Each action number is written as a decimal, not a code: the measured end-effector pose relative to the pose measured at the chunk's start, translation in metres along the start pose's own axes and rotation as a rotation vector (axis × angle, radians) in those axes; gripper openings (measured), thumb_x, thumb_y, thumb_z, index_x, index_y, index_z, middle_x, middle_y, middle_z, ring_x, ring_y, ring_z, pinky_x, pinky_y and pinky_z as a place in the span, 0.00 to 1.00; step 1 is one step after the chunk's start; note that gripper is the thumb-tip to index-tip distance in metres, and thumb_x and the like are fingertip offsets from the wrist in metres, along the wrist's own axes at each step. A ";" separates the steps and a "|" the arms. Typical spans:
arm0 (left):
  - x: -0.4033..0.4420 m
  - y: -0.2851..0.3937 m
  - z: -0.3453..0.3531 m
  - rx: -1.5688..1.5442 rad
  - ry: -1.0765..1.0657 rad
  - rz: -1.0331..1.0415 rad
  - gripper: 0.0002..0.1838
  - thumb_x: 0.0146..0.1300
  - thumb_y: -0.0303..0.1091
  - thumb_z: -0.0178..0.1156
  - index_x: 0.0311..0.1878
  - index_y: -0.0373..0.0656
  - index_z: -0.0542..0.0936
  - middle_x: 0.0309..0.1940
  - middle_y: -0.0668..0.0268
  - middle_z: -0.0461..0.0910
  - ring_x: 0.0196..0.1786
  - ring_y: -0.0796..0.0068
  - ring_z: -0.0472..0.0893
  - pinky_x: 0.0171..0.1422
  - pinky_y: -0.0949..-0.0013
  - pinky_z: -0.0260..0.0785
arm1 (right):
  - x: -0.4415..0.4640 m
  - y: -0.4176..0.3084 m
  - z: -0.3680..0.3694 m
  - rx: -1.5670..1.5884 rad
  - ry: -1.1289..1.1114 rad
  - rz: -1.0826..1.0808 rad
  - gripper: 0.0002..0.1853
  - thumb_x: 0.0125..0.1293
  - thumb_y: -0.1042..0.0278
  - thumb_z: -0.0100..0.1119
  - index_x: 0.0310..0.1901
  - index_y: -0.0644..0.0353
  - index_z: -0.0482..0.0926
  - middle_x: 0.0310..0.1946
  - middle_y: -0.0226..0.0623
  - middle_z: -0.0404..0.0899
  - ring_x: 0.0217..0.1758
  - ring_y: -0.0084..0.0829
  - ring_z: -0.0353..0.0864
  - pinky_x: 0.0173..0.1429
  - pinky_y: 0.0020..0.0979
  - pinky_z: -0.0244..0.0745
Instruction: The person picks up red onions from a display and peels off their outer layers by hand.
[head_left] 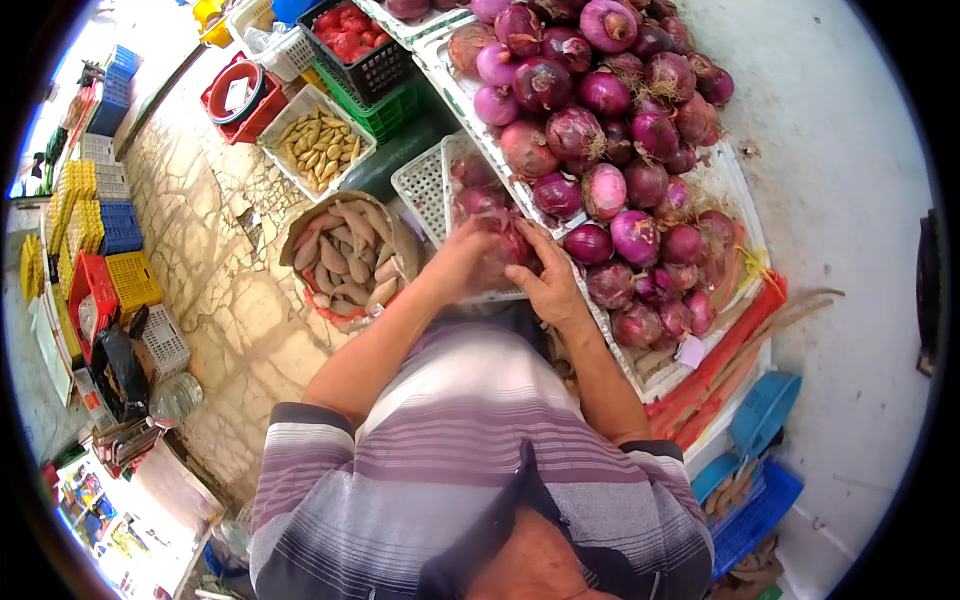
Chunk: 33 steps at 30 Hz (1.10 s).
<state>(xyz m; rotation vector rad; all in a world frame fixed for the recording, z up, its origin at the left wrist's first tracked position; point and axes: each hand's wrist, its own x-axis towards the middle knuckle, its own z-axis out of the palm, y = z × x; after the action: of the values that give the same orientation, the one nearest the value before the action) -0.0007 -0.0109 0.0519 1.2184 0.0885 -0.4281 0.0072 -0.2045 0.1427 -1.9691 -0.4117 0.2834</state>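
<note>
A red onion (512, 248) with thin purplish skin is between my two hands, partly covered by fingers and blurred. My left hand (468, 258) is curled over its left side, smeared by motion. My right hand (548, 282) grips its right side, with the thumb in front and the fingers behind. Under and behind my hands is a white perforated basket (425, 190), with more red onions (478, 185) in the compartment close to my fingers. To the right, a large heap of red onions (600, 95) lies in white trays (490, 140).
Sweet potatoes (345, 255) fill a sack at left. Behind it stand a white crate (318, 105) of yellowish roots, a red bucket (237, 95) and a black crate (372, 70) of red produce. Stacked crates (120, 285) line the far left. A blue basket (765, 415) is at right.
</note>
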 end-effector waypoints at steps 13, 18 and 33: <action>-0.002 0.034 0.039 -0.776 0.339 -0.302 0.14 0.66 0.31 0.56 0.54 0.42 0.77 0.44 0.61 0.79 0.44 0.65 0.82 0.49 0.58 0.80 | -0.006 0.036 0.031 0.118 0.126 0.211 0.39 0.62 0.61 0.70 0.72 0.68 0.65 0.68 0.52 0.71 0.72 0.42 0.71 0.76 0.39 0.63; 0.005 0.010 0.034 -0.729 0.374 -0.155 0.15 0.70 0.32 0.55 0.56 0.38 0.78 0.49 0.57 0.82 0.49 0.61 0.84 0.54 0.58 0.80 | -0.009 0.062 0.053 0.180 0.183 0.216 0.43 0.64 0.60 0.70 0.74 0.68 0.59 0.68 0.53 0.69 0.71 0.41 0.69 0.76 0.39 0.63; 0.026 -0.037 0.026 -0.726 0.361 -0.235 0.16 0.75 0.33 0.57 0.61 0.37 0.76 0.51 0.57 0.83 0.48 0.60 0.85 0.51 0.55 0.81 | -0.022 0.085 0.048 0.764 0.155 0.364 0.37 0.66 0.63 0.64 0.74 0.62 0.61 0.67 0.44 0.70 0.68 0.37 0.72 0.74 0.38 0.68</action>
<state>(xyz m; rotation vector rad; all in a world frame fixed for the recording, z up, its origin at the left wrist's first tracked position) 0.0052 -0.0520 0.0206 0.5531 0.6469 -0.3288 -0.0179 -0.2067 0.0453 -1.2834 0.1566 0.4390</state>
